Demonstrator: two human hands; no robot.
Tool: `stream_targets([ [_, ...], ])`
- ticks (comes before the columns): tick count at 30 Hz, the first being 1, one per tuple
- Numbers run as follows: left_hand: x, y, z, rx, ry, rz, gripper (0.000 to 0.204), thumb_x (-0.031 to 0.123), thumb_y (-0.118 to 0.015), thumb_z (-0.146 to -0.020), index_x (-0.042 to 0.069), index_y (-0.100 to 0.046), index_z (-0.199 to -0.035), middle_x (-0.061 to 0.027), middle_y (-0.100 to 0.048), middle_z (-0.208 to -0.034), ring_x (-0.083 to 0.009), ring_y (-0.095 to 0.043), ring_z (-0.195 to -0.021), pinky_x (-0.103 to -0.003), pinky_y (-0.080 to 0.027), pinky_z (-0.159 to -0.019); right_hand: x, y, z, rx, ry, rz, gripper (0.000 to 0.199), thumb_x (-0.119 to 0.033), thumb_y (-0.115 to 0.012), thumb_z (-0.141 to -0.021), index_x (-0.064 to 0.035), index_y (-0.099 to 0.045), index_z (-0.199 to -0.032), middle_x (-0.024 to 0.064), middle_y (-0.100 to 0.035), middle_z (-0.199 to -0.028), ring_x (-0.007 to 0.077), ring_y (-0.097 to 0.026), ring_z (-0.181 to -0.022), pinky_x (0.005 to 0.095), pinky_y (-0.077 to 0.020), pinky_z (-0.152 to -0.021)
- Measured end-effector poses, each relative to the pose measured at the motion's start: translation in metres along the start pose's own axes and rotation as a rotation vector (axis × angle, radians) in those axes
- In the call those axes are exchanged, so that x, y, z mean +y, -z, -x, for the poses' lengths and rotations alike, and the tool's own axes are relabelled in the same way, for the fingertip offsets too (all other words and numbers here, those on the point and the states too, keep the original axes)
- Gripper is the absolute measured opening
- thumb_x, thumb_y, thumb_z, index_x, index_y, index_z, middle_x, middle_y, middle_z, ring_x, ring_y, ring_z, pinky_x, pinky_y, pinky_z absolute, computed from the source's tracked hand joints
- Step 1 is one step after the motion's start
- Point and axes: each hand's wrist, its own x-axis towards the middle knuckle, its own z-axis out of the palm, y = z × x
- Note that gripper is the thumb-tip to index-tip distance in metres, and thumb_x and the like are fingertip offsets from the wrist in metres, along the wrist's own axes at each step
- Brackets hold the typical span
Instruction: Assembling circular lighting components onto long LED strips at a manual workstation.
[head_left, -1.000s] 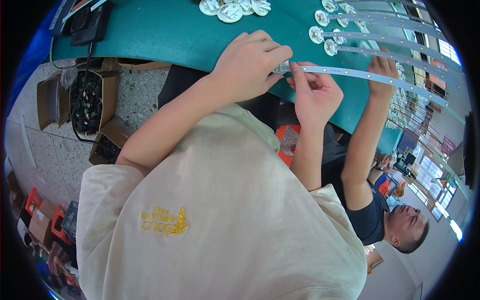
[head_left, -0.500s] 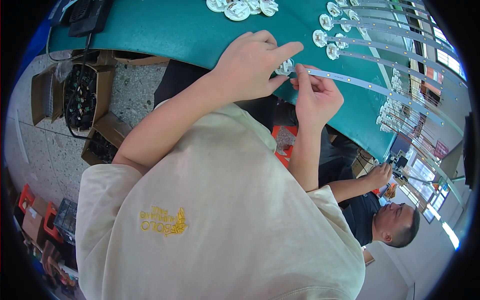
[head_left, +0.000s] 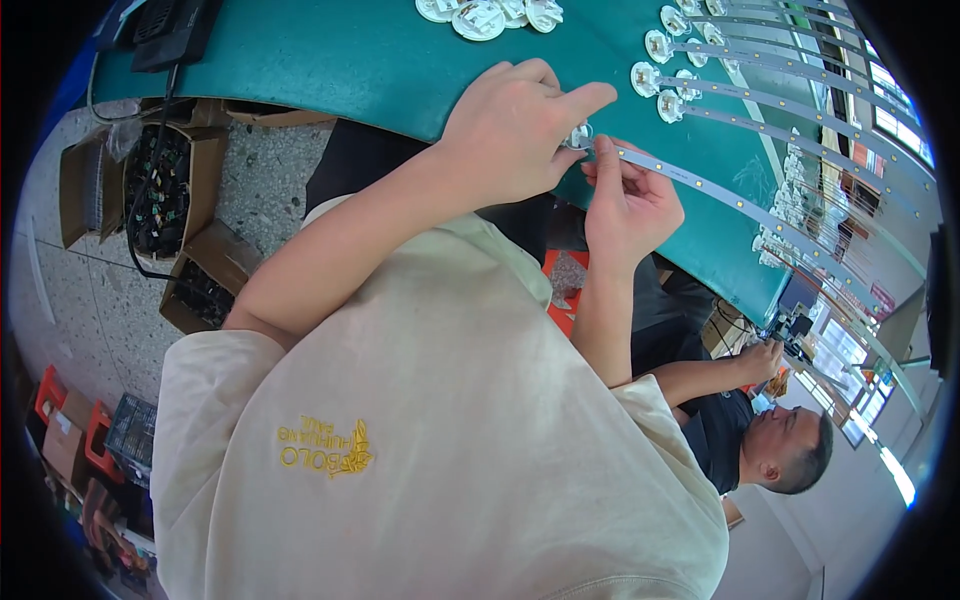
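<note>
While we looked down over our own shoulder, these were the risks we read from the scene.

Left hand: our left hand (head_left: 515,130) lay over the near end of the light strip (head_left: 700,185), fingers curled and the forefinger stretched toward the right; its grip pressed down on a small round white piece (head_left: 578,135) at that end.

Right hand: our right hand (head_left: 628,205) came up from below the edge of the green surface (head_left: 330,60), its grip narrow, thumb and fingertips pinching the strip just beside the round piece.

Where the strip was: it ran from our hands away to the right across the surface, its far end out near the rim of the view, lying beside other strips (head_left: 760,95) with round caps (head_left: 655,47).

Slip: we judged that the round piece could skid off the end, since our left fingers covered it and we could not see how it sat.

Bend: the strip was long and thin, held only at one end; a twist of our right wrist could kink it.

Neighbours: a sideways pull might have dragged our strip into the nearest parallel one.

Edge: our hands worked right at the rim, so a dropped piece would likely have fallen to the floor, toward the open cardboard boxes (head_left: 160,190).

Nearby person: a seated person (head_left: 740,420) was to our right, hand well apart from ours.
</note>
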Motion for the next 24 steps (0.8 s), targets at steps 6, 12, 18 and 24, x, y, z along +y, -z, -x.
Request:
stream_targets([
  [6, -0.0006, 0.0021, 0.0006, -0.026, 0.015, 0.002, 0.056, 0.015, -0.084, -0.071, 0.017, -0.064, -0.124, 0.0079, -0.075, -0.087, -0.0179, -0.061, -0.091, -0.034, -0.049, -0.081, 0.0029, -0.0008, -0.0010, -0.013, 0.075, 0.078, 0.014, -0.001, -0.077, -0.089, 0.0090, -0.072, -0.098, 0.0123, -0.074, -0.078, 0.0128, -0.071, -0.066, 0.0244, -0.0587, -0.061],
  [12, -0.0010, 0.0017, 0.0009, -0.024, 0.012, 0.007, 0.059, 0.014, -0.085, -0.069, 0.017, -0.063, -0.124, 0.0076, -0.076, -0.089, -0.0178, -0.061, -0.091, -0.035, -0.049, -0.081, 0.0025, -0.0031, -0.0008, -0.007, 0.194, 0.162, 0.012, 0.001, -0.077, -0.088, 0.0097, -0.073, -0.095, 0.0121, -0.074, -0.077, 0.0123, -0.071, -0.066, 0.0240, -0.0582, -0.061],
  [18, -0.0011, 0.0018, 0.0013, -0.025, 0.018, 0.001, 0.061, 0.013, -0.085, -0.067, 0.017, -0.063, -0.124, 0.0075, -0.075, -0.089, -0.0178, -0.061, -0.091, -0.035, -0.050, -0.081, -0.0023, -0.0040, -0.0033, -0.009, 0.330, 0.385, 0.010, 0.003, -0.076, -0.087, 0.0101, -0.073, -0.093, 0.0122, -0.074, -0.073, 0.0127, -0.071, -0.066, 0.0247, -0.0584, -0.061],
  [24, -0.0019, 0.0017, 0.0015, -0.029, 0.020, 0.010, 0.061, 0.015, -0.085, -0.068, 0.017, -0.063, -0.125, 0.0075, -0.075, -0.088, -0.0178, -0.062, -0.092, -0.035, -0.050, -0.081, 0.0038, -0.0047, -0.0027, -0.004, 0.271, 0.260, 0.010, 0.003, -0.076, -0.088, 0.0106, -0.072, -0.093, 0.0136, -0.074, -0.078, 0.0140, -0.071, -0.066, 0.0239, -0.0576, -0.060],
])
